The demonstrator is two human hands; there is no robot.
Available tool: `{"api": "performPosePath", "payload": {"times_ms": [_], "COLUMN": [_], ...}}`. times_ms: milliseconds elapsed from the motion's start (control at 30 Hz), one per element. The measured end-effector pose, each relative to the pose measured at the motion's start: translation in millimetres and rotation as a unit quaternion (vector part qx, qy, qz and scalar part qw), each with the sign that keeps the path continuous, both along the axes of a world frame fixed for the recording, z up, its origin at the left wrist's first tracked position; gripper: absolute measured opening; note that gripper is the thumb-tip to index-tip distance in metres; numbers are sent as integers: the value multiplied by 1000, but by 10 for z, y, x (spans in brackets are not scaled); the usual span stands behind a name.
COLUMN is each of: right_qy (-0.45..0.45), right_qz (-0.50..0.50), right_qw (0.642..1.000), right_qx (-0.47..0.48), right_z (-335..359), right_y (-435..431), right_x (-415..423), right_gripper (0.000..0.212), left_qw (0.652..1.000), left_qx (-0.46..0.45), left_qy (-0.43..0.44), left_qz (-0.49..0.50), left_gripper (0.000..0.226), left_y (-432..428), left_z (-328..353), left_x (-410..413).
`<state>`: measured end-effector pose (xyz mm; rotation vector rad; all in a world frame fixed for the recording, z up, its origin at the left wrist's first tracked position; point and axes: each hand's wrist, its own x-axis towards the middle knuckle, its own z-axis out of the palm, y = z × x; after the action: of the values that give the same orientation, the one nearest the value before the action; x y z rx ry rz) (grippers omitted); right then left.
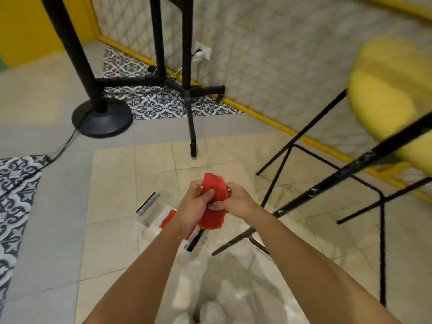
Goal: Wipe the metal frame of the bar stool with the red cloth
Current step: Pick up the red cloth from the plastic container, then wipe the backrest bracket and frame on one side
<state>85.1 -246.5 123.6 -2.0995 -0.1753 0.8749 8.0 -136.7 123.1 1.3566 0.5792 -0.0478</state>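
Note:
The red cloth [216,195] is bunched between both hands over the tiled floor. My left hand [195,204] grips its left side, thumb pressed on the fabric. My right hand [237,202] holds its right side with curled fingers. The bar stool stands at the right: a yellow padded seat [383,90] on a thin black metal frame [346,169] with legs and crossbars reaching the floor. Both hands are left of the frame and apart from it.
A clear plastic box [156,210] with red latches lies on the floor under my hands. A black pole on a round base [101,118] and a black tripod [190,94] stand behind, with a cable running left. A quilted wall with yellow trim lies beyond.

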Motion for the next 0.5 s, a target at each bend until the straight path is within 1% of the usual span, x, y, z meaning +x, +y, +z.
{"api": "performPosePath", "payload": {"times_ms": [133, 200, 267, 367, 433, 500], "right_qy": [-78, -104, -135, -176, -188, -204], "right_qz": [12, 17, 20, 11, 15, 8], "right_qw": [997, 994, 991, 984, 982, 978], "right_qx": [9, 6, 7, 19, 24, 35], "right_z": [826, 1115, 1426, 1933, 2105, 2308], "right_y": [-246, -316, -433, -730, -789, -905], "right_x": [-232, -334, -472, -743, -781, -850], "right_gripper": [55, 57, 54, 48, 46, 47], "left_qw": [998, 996, 993, 988, 985, 981], "left_qx": [22, 40, 58, 85, 88, 98], "left_qy": [-63, -84, -101, -125, -142, -162], "left_qz": [-8, -5, -7, -28, -32, -31], "left_gripper": [23, 19, 17, 18, 19, 24], "left_y": [-253, -334, -431, -676, -724, -824], "left_z": [715, 953, 1227, 1734, 1896, 2093], "left_x": [-196, -267, -375, -610, -629, -674]}}
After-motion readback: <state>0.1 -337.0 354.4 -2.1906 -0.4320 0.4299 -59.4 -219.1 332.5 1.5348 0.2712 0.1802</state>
